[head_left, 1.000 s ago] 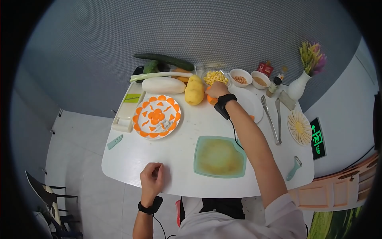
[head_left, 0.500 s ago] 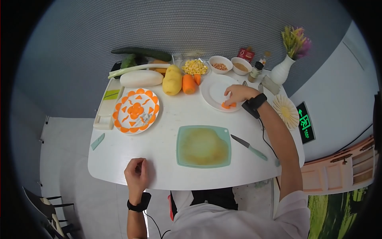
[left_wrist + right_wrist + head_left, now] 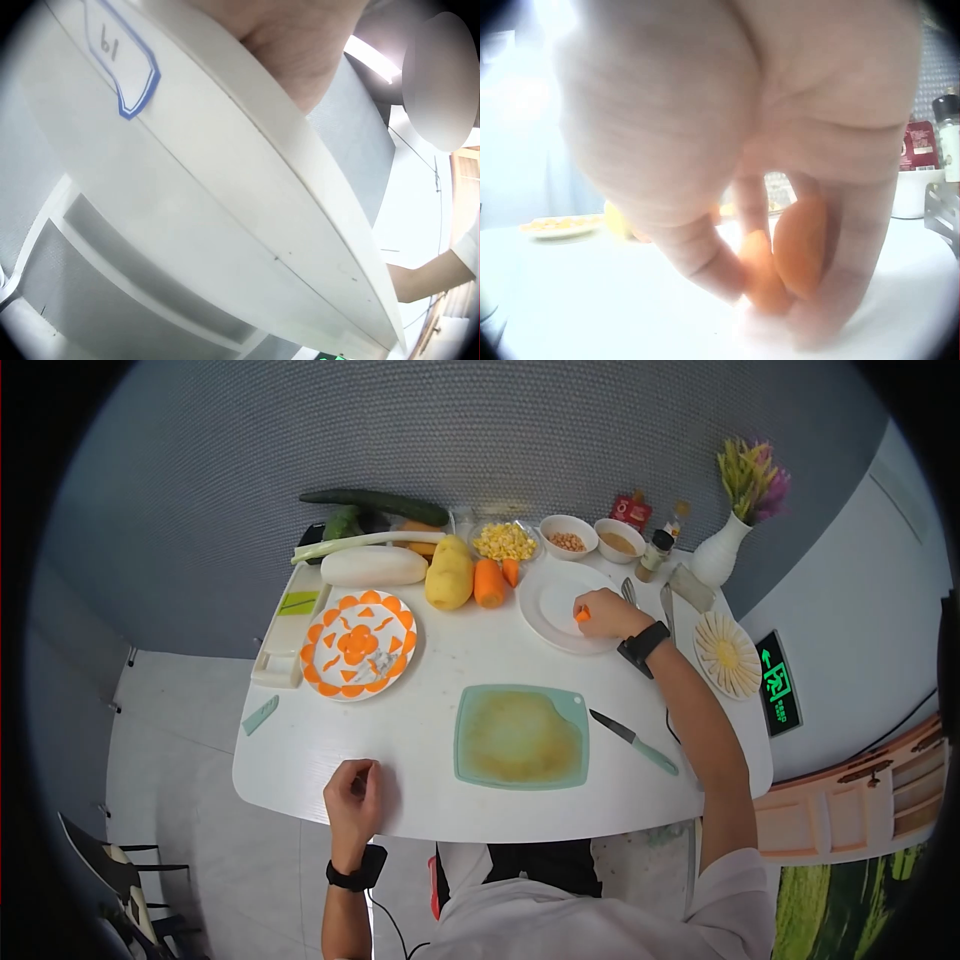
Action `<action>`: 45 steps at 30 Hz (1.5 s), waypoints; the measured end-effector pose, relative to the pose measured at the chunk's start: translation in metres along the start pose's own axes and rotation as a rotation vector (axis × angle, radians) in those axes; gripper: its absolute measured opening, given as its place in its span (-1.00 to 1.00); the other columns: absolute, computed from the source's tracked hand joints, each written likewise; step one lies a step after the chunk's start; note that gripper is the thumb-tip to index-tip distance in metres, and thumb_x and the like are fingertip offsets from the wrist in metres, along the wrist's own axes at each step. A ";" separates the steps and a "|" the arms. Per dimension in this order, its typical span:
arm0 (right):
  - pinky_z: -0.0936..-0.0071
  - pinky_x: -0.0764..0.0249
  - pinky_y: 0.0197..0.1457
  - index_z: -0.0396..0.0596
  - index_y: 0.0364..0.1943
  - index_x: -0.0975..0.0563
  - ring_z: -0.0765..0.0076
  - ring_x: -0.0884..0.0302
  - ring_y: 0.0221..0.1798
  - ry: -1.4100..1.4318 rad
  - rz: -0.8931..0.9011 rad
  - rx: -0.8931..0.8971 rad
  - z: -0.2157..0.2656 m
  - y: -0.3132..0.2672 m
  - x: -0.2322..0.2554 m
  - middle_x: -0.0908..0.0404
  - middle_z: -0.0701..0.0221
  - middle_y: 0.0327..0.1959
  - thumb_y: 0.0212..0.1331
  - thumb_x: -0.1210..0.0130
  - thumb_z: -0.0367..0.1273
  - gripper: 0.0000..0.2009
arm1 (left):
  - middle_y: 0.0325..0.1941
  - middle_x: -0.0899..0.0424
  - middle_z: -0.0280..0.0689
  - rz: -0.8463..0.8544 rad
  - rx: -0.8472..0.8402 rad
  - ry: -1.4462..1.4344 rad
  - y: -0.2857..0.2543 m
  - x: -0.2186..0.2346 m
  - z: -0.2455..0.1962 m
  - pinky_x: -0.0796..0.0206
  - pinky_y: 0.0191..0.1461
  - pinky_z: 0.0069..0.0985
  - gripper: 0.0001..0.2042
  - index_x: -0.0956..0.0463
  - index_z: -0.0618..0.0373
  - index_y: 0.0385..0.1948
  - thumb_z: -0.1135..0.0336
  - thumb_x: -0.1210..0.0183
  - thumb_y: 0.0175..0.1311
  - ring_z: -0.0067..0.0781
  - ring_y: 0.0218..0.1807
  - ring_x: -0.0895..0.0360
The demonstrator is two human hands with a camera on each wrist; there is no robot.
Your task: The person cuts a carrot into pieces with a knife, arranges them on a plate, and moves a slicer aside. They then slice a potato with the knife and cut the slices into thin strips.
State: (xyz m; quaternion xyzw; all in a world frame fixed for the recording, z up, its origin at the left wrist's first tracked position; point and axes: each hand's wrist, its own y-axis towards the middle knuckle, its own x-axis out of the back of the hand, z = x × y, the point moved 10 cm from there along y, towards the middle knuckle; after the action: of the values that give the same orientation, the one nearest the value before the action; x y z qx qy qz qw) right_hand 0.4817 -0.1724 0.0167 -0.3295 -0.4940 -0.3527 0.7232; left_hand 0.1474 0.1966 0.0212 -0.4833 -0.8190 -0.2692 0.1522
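Note:
My right hand (image 3: 610, 613) is over the right side of a white plate (image 3: 545, 605), pinching orange carrot pieces (image 3: 801, 247). In the right wrist view, two pieces show between thumb and fingers, close over the white surface. My left hand (image 3: 352, 800) lies at the table's front edge with fingers loosely curled, holding nothing. Left of the middle sits a decorated plate (image 3: 318, 622) with carrot shapes around its rim and a carrot flower at its centre. A cut carrot (image 3: 489, 584) and a smaller carrot piece (image 3: 511, 572) lie left of the white plate.
A green cutting board (image 3: 522, 736) lies in front, with a knife (image 3: 633, 742) to its right. Along the back are a potato (image 3: 449, 575), white radish (image 3: 375, 567), cucumber (image 3: 375, 505), corn kernels (image 3: 504, 542) and bowls. A vase (image 3: 718, 555) stands back right; tongs lie partly under the right arm.
My right hand has moved right from beside the carrot to the white plate and now grips carrot pieces that lay there. The left hand stays at the table edge. The head view has shifted.

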 end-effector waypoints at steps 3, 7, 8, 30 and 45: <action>0.29 -0.62 -0.07 -0.15 -0.16 -0.65 0.13 -0.72 -0.18 0.036 -0.116 0.072 0.012 0.006 0.014 -0.74 0.14 -0.30 -0.06 -0.26 -0.35 -0.68 | -0.43 -0.66 -0.23 -0.004 -0.016 0.008 0.000 0.001 -0.002 -0.35 -0.38 -0.57 -0.93 -0.62 0.30 -0.31 0.48 -0.23 0.29 -0.50 -0.50 -0.50; 0.43 -0.63 -0.33 -0.27 -0.33 -0.63 0.35 -0.70 -0.44 0.515 -0.209 -0.143 0.019 0.021 0.038 -0.70 0.20 -0.44 -0.04 -0.29 -0.39 -0.78 | -0.42 -0.66 -0.22 0.004 -0.014 0.014 -0.001 0.000 0.000 -0.35 -0.38 -0.57 -0.94 -0.62 0.30 -0.31 0.50 -0.23 0.28 -0.48 -0.50 -0.50; 0.46 -0.62 -0.38 -0.29 -0.39 -0.63 0.39 -0.69 -0.48 0.570 -0.281 -0.152 0.017 0.032 0.042 -0.69 0.23 -0.48 -0.04 -0.30 -0.39 -0.79 | -0.42 -0.65 -0.22 0.008 -0.013 0.020 0.000 -0.001 -0.001 -0.35 -0.38 -0.56 -0.94 -0.62 0.30 -0.31 0.50 -0.23 0.28 -0.48 -0.50 -0.50; 0.47 -0.76 -0.23 -0.43 -0.33 -0.63 0.27 -0.76 -0.21 0.850 -0.169 -0.379 0.029 0.114 0.018 -0.71 0.13 -0.34 -0.05 -0.31 -0.60 -0.82 | -0.40 -0.65 -0.17 -0.010 -0.090 0.014 -0.001 0.000 -0.008 -0.35 -0.39 -0.53 -0.96 -0.61 0.32 -0.32 0.56 -0.21 0.25 -0.38 -0.50 -0.53; 0.46 -0.55 -0.49 -0.25 -0.63 -0.67 0.43 -0.56 -0.73 0.272 -0.212 -0.222 0.034 -0.010 0.056 -0.63 0.30 -0.72 0.08 -0.38 -0.31 -0.71 | -0.41 -0.64 -0.16 -0.008 -0.101 0.038 0.000 0.000 -0.011 -0.37 -0.36 -0.51 -0.95 -0.61 0.32 -0.33 0.53 -0.23 0.25 -0.37 -0.48 -0.53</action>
State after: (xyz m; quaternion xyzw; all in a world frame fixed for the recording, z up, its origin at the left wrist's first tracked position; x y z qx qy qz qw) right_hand 0.4716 -0.1598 0.0809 -0.3027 -0.3820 -0.5201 0.7014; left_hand 0.1472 0.1895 0.0300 -0.4818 -0.8034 -0.3200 0.1418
